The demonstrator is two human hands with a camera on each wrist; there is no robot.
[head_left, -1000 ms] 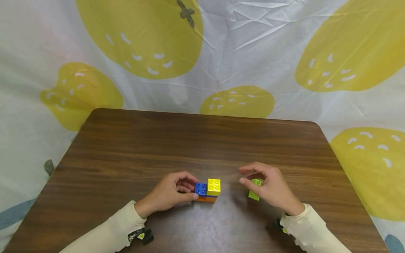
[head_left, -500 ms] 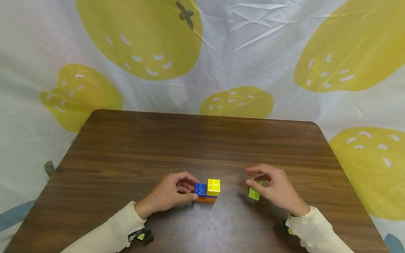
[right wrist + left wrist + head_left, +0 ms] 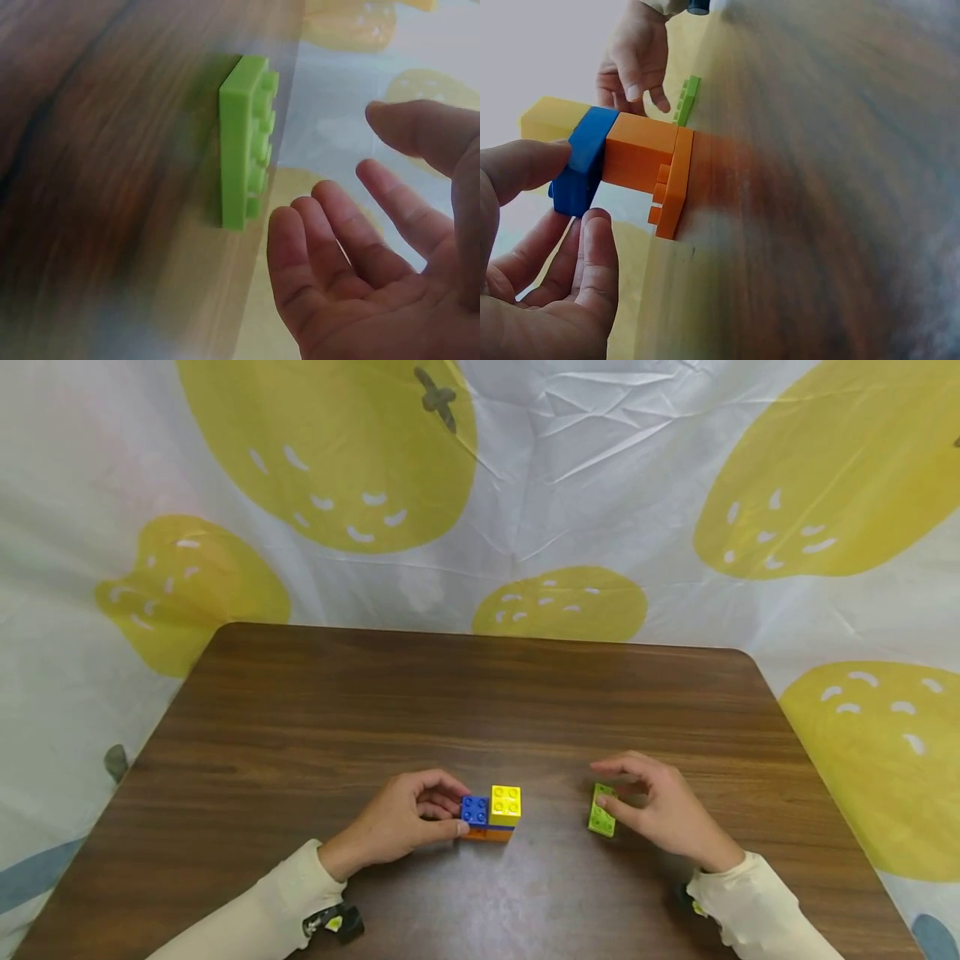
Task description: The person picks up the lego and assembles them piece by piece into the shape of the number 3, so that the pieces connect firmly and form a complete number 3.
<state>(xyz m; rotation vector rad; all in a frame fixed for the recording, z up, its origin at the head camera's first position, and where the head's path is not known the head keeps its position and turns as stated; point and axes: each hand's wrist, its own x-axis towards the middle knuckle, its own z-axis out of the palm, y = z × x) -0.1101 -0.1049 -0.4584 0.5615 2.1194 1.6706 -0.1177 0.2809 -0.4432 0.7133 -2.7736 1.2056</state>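
Observation:
A stack of toy building bricks stands on the table in the head view, with a yellow brick (image 3: 506, 807) and a blue brick (image 3: 474, 810) on top. Below the blue one, the left wrist view shows an orange brick (image 3: 640, 146) over a flat orange brick (image 3: 676, 187). My left hand (image 3: 405, 818) pinches the blue brick between thumb and fingertips. To the right, a flat lime-green brick (image 3: 236, 150) lies studs up on the table. Over its right side hovers my right hand (image 3: 663, 810), fingers apart and holding nothing; the right wrist view shows a gap between them.
The brown wooden table (image 3: 480, 710) reaches back to a hanging cloth (image 3: 517, 502) printed with yellow fruit. Dark wrist cameras are strapped at both cream sleeves (image 3: 255, 902).
My right hand has drifted right and slightly toward me, uncovering more of the green brick. The left hand and the stack have kept their place.

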